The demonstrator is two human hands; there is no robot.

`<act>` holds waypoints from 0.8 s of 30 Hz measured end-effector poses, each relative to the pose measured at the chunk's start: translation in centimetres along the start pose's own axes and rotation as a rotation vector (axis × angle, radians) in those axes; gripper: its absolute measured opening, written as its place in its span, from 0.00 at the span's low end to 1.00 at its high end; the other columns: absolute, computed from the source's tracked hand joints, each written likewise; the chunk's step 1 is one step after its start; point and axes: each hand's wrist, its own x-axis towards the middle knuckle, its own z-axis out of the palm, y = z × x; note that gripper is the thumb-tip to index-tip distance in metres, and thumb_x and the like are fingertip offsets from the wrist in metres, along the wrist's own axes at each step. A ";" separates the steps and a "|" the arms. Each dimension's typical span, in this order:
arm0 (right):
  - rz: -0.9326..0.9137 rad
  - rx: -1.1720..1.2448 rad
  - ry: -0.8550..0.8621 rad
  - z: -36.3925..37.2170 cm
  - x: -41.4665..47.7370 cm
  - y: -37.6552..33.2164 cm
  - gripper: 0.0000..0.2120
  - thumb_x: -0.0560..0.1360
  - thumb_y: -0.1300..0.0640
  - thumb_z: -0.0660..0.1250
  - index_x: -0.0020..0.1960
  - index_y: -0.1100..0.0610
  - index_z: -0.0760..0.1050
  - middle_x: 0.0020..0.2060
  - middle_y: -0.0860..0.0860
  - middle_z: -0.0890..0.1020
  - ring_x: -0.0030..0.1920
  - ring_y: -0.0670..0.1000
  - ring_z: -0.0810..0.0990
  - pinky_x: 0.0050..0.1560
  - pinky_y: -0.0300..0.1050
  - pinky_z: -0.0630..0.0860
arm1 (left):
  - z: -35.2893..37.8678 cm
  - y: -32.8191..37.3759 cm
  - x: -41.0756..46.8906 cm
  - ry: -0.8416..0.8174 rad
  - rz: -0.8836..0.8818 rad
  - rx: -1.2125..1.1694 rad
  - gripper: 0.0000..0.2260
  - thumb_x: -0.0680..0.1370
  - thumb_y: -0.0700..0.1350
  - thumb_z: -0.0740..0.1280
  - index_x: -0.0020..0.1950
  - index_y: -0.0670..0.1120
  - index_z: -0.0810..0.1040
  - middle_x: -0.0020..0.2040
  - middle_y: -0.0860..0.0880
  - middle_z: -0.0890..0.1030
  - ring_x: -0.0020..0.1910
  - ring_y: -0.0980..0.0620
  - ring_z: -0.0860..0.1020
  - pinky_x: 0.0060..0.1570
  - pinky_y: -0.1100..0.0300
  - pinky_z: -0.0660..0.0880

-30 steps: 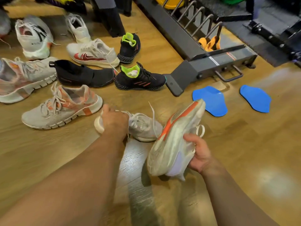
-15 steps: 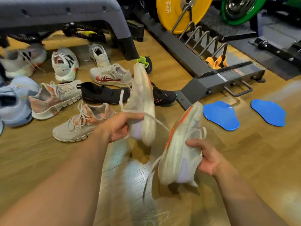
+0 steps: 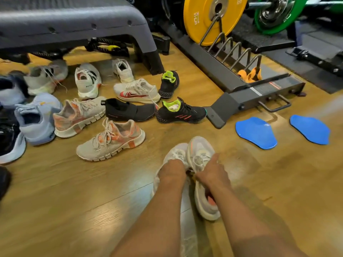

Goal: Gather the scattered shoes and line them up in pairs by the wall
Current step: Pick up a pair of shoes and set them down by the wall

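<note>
Pair one: white shoes (image 3: 194,160), side by side, your fingers (image 3: 213,160) gripping them. Remaining shoes (image 3: 111,141): scattered, unsorted.

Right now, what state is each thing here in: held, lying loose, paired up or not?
Left hand: gripping the left pale shoe.
Right hand: gripping the right pale shoe.
Pale shoes: side by side, toes forward.
Grey-orange trainers: loose on the floor, unaligned.
Black-neon shoes: apart, pointing different ways.
Black slip-on: lying alone.
Blue pads: flat on the floor.
Yellow plate: upright in the rack.
</note>
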 end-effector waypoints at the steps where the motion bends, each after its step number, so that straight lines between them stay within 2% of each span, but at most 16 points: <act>1: 0.028 0.029 -0.010 0.7 -0.3 0.2 0.52 0.69 0.43 0.71 0.77 0.53 0.38 0.71 0.61 0.63 0.67 0.62 0.69 0.63 0.56 0.71 | 0.2 0.1 -0.1 -0.085 0.019 0.007 0.24 0.79 0.45 0.64 0.73 0.43 0.65 0.72 0.42 0.68 0.69 0.44 0.68 0.65 0.55 0.67; 3: 0.008 0.143 -0.006 1.9 -0.9 0.5 0.45 0.74 0.40 0.64 0.78 0.53 0.40 0.73 0.61 0.59 0.70 0.62 0.66 0.65 0.58 0.68 | 0.1 -0.4 -0.6 -0.188 0.058 0.103 0.23 0.74 0.48 0.70 0.66 0.42 0.72 0.64 0.43 0.75 0.63 0.45 0.73 0.58 0.56 0.69; 5: -0.115 0.272 0.068 2.6 -1.4 1.3 0.35 0.78 0.39 0.56 0.77 0.54 0.48 0.73 0.58 0.61 0.70 0.60 0.65 0.67 0.56 0.67 | -0.1 -1.0 -1.1 -0.190 0.096 0.258 0.21 0.70 0.57 0.73 0.57 0.47 0.74 0.58 0.46 0.79 0.60 0.47 0.74 0.61 0.53 0.63; 7: -0.289 0.322 0.174 3.0 -2.2 2.9 0.29 0.79 0.42 0.57 0.74 0.54 0.58 0.69 0.54 0.66 0.67 0.56 0.68 0.64 0.49 0.68 | 0.3 -2.0 -1.4 -0.178 0.133 0.451 0.24 0.67 0.59 0.74 0.58 0.50 0.73 0.60 0.48 0.78 0.63 0.47 0.73 0.66 0.50 0.58; 9: -0.455 0.292 0.279 3.3 -3.2 5.1 0.24 0.75 0.43 0.64 0.67 0.53 0.65 0.59 0.48 0.69 0.59 0.52 0.73 0.56 0.44 0.71 | 0.5 -2.7 -1.8 -0.210 0.146 0.548 0.26 0.70 0.53 0.74 0.65 0.47 0.72 0.64 0.46 0.75 0.64 0.46 0.73 0.64 0.51 0.65; 11: -0.557 0.198 0.353 3.9 -4.1 6.9 0.22 0.70 0.41 0.67 0.58 0.49 0.66 0.50 0.43 0.66 0.48 0.47 0.73 0.45 0.41 0.73 | 0.6 -3.3 -1.7 -0.192 0.173 0.481 0.16 0.74 0.46 0.69 0.60 0.46 0.74 0.62 0.44 0.77 0.60 0.44 0.76 0.56 0.52 0.73; 13: -0.609 0.062 0.346 4.4 -5.2 8.2 0.21 0.67 0.35 0.65 0.52 0.45 0.64 0.45 0.40 0.66 0.44 0.44 0.70 0.40 0.40 0.73 | 0.3 -3.3 -1.5 -0.157 0.186 0.314 0.03 0.74 0.41 0.65 0.46 0.47 0.72 0.56 0.40 0.79 0.55 0.40 0.78 0.52 0.50 0.75; 15: -0.666 -0.071 0.303 4.8 -5.8 8.7 0.20 0.67 0.32 0.63 0.51 0.44 0.67 0.45 0.40 0.71 0.46 0.44 0.68 0.43 0.40 0.74 | -0.1 -2.7 -1.5 -0.124 0.193 0.210 0.04 0.73 0.40 0.63 0.41 0.46 0.68 0.53 0.38 0.78 0.53 0.38 0.78 0.50 0.49 0.75; 17: -0.730 -0.276 0.243 4.7 -6.0 8.3 0.19 0.70 0.34 0.61 0.53 0.45 0.73 0.46 0.42 0.78 0.50 0.48 0.70 0.47 0.44 0.74 | -0.2 -2.0 -1.7 -0.087 0.206 0.210 0.02 0.75 0.41 0.63 0.45 0.47 0.71 0.53 0.41 0.78 0.53 0.39 0.77 0.51 0.51 0.74; 19: -0.676 -0.388 0.172 4.0 -6.1 6.7 0.14 0.75 0.41 0.62 0.54 0.49 0.76 0.47 0.48 0.80 0.53 0.52 0.72 0.47 0.47 0.72 | 0.2 -1.9 -1.5 -0.071 0.210 0.234 0.04 0.76 0.42 0.62 0.49 0.47 0.73 0.55 0.42 0.78 0.54 0.40 0.77 0.51 0.52 0.73; 21: -0.477 -0.329 0.084 3.2 -6.2 4.5 0.13 0.77 0.45 0.62 0.55 0.51 0.77 0.49 0.53 0.81 0.54 0.54 0.76 0.46 0.46 0.71 | 0.0 -1.8 -1.3 -0.073 0.205 0.242 0.07 0.76 0.42 0.62 0.53 0.46 0.75 0.58 0.42 0.77 0.56 0.40 0.76 0.53 0.52 0.73; 22: -0.372 -0.230 0.014 2.5 -6.3 3.6 0.13 0.78 0.47 0.63 0.57 0.52 0.76 0.52 0.55 0.81 0.55 0.56 0.77 0.49 0.46 0.73 | -0.2 -1.7 -1.1 -0.069 0.199 0.243 0.11 0.77 0.43 0.62 0.58 0.45 0.75 0.61 0.41 0.76 0.59 0.40 0.75 0.56 0.52 0.72; 24: -0.306 -0.109 -0.109 1.3 -6.1 2.3 0.16 0.78 0.51 0.62 0.64 0.54 0.72 0.60 0.59 0.77 0.60 0.59 0.75 0.59 0.49 0.72 | -0.8 -1.1 -1.3 -0.026 0.214 0.242 0.18 0.78 0.47 0.62 0.66 0.44 0.72 0.66 0.42 0.73 0.64 0.41 0.72 0.61 0.53 0.69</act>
